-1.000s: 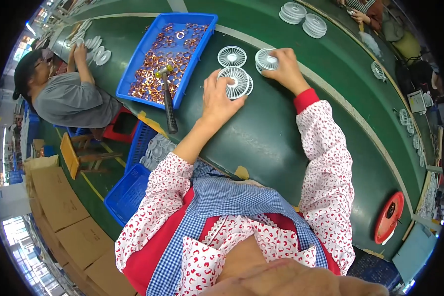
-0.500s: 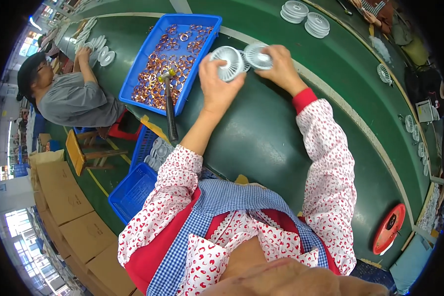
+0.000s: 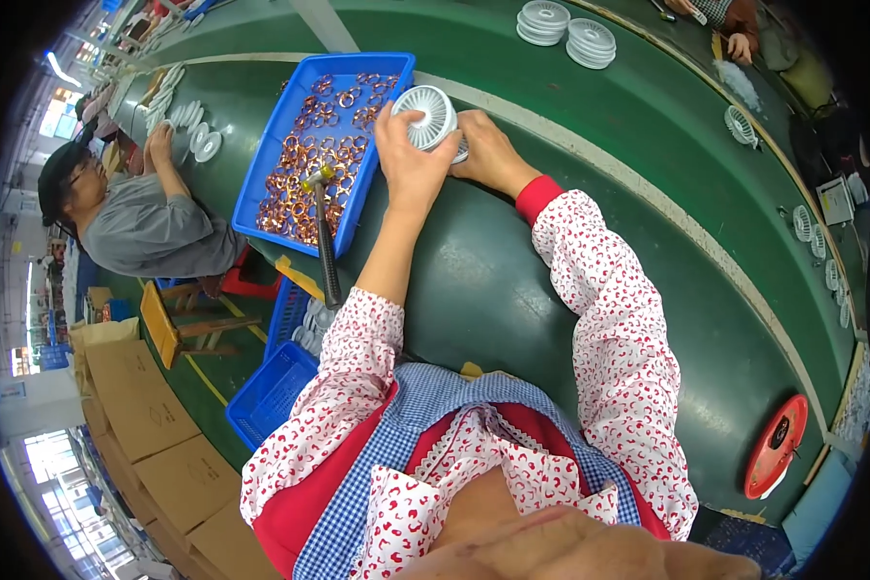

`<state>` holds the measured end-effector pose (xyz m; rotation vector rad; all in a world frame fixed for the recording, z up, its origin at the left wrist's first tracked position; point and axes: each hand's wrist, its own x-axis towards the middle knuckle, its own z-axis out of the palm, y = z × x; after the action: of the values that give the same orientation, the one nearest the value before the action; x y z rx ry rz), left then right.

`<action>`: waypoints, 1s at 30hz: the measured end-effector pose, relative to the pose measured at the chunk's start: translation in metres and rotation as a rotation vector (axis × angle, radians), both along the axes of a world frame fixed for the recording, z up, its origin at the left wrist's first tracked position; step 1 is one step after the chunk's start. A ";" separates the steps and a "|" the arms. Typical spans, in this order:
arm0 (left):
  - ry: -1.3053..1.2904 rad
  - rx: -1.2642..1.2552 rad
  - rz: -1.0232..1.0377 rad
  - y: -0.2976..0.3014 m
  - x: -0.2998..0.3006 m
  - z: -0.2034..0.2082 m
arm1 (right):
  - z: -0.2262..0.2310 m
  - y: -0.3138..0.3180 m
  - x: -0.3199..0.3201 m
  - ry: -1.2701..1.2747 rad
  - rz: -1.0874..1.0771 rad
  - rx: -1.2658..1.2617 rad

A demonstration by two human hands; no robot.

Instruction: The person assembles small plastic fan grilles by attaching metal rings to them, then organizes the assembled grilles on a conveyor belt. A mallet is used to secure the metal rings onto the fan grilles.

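My left hand (image 3: 411, 159) is wrapped around a round white plastic part (image 3: 427, 114) with radial slots, tilted toward me. Close against it, my right hand (image 3: 491, 153) has its fingers curled on a second white slotted part (image 3: 461, 150), mostly hidden behind my left fingers and the first part. Both hands are over the dark green table, beside the right rim of a blue tray (image 3: 246, 208) of copper-coloured rings (image 3: 300, 179). A hammer with a yellow head and black handle (image 3: 325, 237) leans across the tray's near edge.
Stacks of white slotted parts (image 3: 590, 43) stand on the green belt (image 3: 648, 126) beyond a pale strip. A red round dish (image 3: 775, 447) lies at right. Blue baskets (image 3: 271, 387) sit by my left arm. Another person (image 3: 145, 208) handles white parts at far left.
My right hand has moved left, bringing its white part in against the one in my left hand. The view has shifted slightly. The other white part between my hands is no longer visible.
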<state>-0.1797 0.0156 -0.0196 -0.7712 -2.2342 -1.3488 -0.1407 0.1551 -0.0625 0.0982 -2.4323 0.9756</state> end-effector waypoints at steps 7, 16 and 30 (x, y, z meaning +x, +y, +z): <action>-0.143 -0.164 -0.118 0.006 0.003 -0.010 | -0.008 0.002 0.002 0.017 -0.036 -0.276; -0.039 -0.146 -0.268 0.057 -0.005 -0.003 | 0.016 0.046 0.007 0.315 -0.036 -0.275; 0.040 -0.112 -0.615 0.335 -0.011 -0.010 | -0.011 0.296 0.034 0.273 -0.645 -0.085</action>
<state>-0.1907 0.3510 -0.0295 -1.6047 -2.1367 -1.4428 -0.1070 0.4506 -0.0733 -0.5178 -1.9634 0.7060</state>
